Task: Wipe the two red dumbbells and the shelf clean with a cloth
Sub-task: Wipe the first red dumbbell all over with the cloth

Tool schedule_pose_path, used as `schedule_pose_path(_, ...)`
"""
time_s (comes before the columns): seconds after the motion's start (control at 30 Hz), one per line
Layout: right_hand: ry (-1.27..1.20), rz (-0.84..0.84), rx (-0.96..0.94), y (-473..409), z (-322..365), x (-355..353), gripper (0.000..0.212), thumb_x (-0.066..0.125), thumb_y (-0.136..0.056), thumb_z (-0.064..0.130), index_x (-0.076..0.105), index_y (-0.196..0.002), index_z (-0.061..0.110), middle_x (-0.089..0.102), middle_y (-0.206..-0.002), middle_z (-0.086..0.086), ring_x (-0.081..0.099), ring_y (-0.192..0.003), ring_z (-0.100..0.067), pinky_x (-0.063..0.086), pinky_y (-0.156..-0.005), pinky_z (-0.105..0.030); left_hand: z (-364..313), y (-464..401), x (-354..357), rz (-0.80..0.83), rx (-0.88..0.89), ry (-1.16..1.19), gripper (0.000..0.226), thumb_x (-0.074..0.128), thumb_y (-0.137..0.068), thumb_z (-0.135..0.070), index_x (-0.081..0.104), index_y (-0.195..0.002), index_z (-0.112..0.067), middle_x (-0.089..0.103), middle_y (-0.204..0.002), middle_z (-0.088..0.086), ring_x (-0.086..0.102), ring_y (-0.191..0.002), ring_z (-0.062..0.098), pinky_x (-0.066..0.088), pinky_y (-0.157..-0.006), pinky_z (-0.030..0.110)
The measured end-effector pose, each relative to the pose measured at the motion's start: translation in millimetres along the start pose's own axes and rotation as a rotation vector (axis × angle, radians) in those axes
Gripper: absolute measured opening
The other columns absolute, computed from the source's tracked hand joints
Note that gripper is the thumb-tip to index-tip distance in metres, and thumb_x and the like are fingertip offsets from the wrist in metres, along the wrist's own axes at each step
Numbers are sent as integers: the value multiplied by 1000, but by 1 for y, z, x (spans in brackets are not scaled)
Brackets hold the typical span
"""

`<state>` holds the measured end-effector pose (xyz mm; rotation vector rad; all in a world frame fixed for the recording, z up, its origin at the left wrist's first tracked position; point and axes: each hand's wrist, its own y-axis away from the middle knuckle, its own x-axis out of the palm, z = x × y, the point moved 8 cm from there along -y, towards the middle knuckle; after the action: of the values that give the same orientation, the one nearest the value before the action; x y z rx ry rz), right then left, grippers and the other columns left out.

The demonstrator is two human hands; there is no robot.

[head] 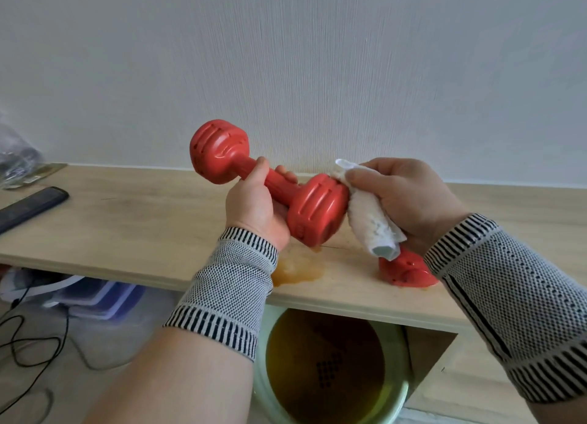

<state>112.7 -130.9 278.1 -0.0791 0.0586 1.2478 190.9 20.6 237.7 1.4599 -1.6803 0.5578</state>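
**Head view: dumbbell up, cloth on its end**

Head camera gives me both hands above the wooden shelf [133, 226]. My left hand [254, 207] is wrapped round the handle of the raised dumbbell [270, 182], fingers curled tight — it hangs tilted in the air, far head up and left, near head down towards me. My right hand [403, 201] clutches the bunched white cloth [368, 220], pressed against the side of that near head. The second dumbbell [406, 271] lies on the shelf just under my right wrist, mostly hidden. An orange-brown stain [295, 269] sits on the shelf near the front edge, below the raised dumbbell. Down under the shelf — a pale green basin [403, 395] of murky yellow-brown liquid. A dark flat object [31, 206] rests far left on the shelf.
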Motion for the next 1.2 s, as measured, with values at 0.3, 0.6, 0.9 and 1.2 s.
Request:
schedule_pose_path(0.3, 363, 16, -296, 13, 25, 18, 9, 72, -78, 29, 71, -77, 20, 68, -70, 7, 63, -65, -2, 49, -61, -19, -22, 6, -2, -71, 236, -239, 13, 51, -98, -16, 49, -86, -14, 54, -66, 2, 55, -50, 13, 50, -54, 28)
schedule_pose_path(0.6, 183, -79, -201, 5, 9, 5, 16, 69, -84, 31, 72, -91, 17, 72, -79, 4, 68, -71, -6, 52, -62, -22, -14, 7, -12, -71, 36, -150, 9, 48, -96, -4, 55, -102, -3, 62, -97, 11, 66, -82, 21, 58, -64, 35)
schedule_pose_path(0.9, 174, -13, -214, 10, 12, 16, 13, 73, -80, 28, 73, -84, 16, 72, -76, -1, 68, -71, -12, 57, -68, -28, -23, 0, -12, -89, 235, -296, 9, 56, -96, -14, 48, -100, -12, 62, -79, 3, 63, -65, 14, 54, -59, 30)
schedule_pose_path(1.2, 564, -18, -451, 17, 24, 34, 8, 71, -78, 20, 72, -80, 28, 62, -92, 8, 61, -85, -8, 46, -82, -22, -22, -3, -18, -144, 250, -348, 18, 49, -98, -11, 49, -80, -8, 52, -71, 9, 55, -60, 17, 50, -51, 25)
